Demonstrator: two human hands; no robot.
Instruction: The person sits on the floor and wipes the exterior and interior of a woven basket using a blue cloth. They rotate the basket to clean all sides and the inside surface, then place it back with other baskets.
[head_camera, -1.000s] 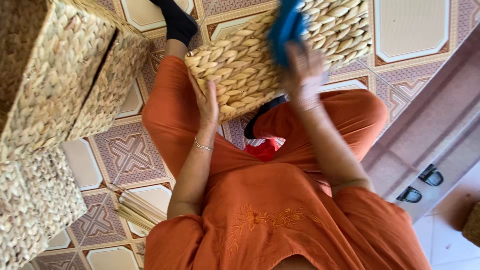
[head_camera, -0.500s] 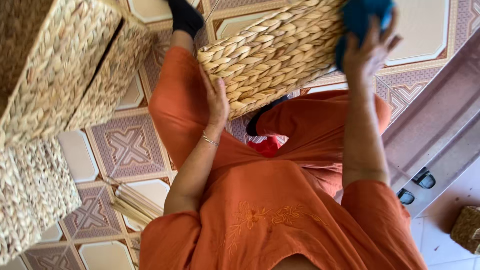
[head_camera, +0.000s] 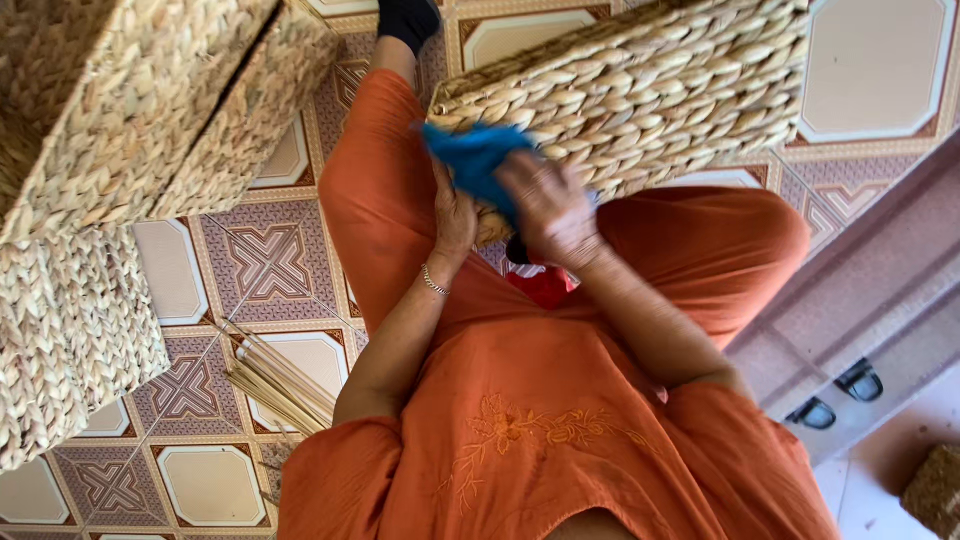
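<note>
Woven basket (head_camera: 660, 90) sits upper centre-right of frame, resting on the person's orange lap. Left hand (head_camera: 455, 215) is flat against its near corner, nothing gripped. Right hand (head_camera: 545, 205) is closed on a blue cloth (head_camera: 475, 155), pressed to the same corner.

Tiled floor (head_camera: 215, 480), cream octagon tiles alternating with purple-brown patterned ones. Two stacked woven baskets (head_camera: 120, 110) at upper left, resting on another woven basket (head_camera: 70, 340) at left edge. Bundle of pale straw stalks (head_camera: 280, 385) lies on tiles just beside the seated person's hip. Raised pinkish stone step (head_camera: 850, 290) along right side; small woven piece (head_camera: 935, 490) at bottom right corner
</note>
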